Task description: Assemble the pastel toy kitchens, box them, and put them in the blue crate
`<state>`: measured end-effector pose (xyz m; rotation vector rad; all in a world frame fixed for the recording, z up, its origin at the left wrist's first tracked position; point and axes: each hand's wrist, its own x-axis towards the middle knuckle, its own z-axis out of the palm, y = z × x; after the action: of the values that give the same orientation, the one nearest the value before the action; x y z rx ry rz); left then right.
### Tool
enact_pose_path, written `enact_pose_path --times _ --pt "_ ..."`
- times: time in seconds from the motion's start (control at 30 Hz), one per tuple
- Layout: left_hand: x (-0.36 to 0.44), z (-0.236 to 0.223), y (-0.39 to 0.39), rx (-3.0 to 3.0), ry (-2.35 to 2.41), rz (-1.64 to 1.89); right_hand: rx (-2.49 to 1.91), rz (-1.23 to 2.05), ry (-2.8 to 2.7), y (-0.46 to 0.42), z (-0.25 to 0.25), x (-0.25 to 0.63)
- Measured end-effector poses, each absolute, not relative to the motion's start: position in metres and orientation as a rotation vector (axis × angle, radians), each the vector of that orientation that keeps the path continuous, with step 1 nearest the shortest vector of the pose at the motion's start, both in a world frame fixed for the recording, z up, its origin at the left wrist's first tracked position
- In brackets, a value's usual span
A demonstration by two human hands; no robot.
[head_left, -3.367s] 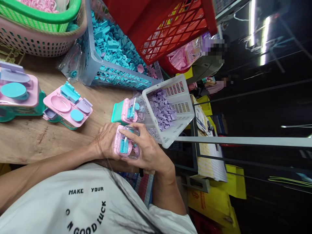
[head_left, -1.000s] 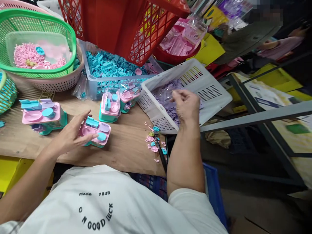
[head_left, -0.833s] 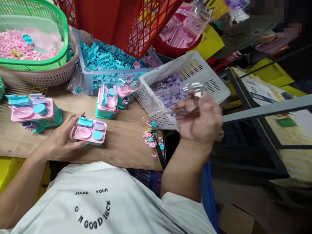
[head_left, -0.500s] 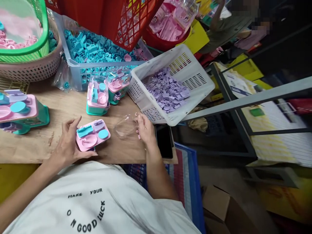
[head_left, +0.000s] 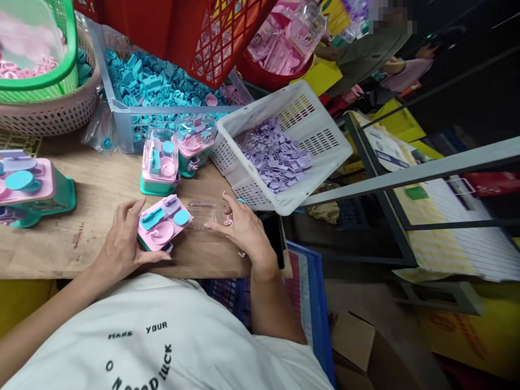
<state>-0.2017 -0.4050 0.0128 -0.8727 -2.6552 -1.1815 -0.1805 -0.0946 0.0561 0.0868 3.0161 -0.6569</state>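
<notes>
My left hand is closed around a small toy kitchen, thumb along the near side and fingers at the back left. Its pink top carries a round basin, a blue piece, a purple piece and a blue disc; its base is teal. Right of it is a clear plastic cover, close to the toy's edge. My right hand grips this cover by its right end, between thumb and fingers. Small pink pieces lie by those fingers. A blue band shows at one finger.
Two toy kitchens with clear covers stand behind; a larger one is at left. A white basket of purple parts, a blue crate of blue parts, a red basket and a phone surround the work. People are farther back.
The clear cover has turned and come up to the toy's right side with my right hand. My left hand and the toy have shifted slightly right.
</notes>
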Motion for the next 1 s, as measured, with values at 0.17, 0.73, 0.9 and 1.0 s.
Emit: enact_pose_path --times 0.17,0.73,0.9,1.0 --pt "-0.208 0.018 -0.417 -1.059 -2.688 -1.306 -0.458 -0.637 2.881 -0.082 0.071 -0.177" --pt "-0.257 0.010 -0.382 -1.556 -2.586 -1.613 -0.588 -0.724 2.659 -0.074 0.040 -0.167" --pt "-0.256 0.006 -0.369 -1.432 -2.593 -1.697 -0.575 -0.769 2.506 -0.066 0.037 -0.161" --pt "-0.248 0.001 -0.359 -1.340 -2.571 -1.732 -0.447 -0.895 2.553 -0.055 0.059 -0.156"
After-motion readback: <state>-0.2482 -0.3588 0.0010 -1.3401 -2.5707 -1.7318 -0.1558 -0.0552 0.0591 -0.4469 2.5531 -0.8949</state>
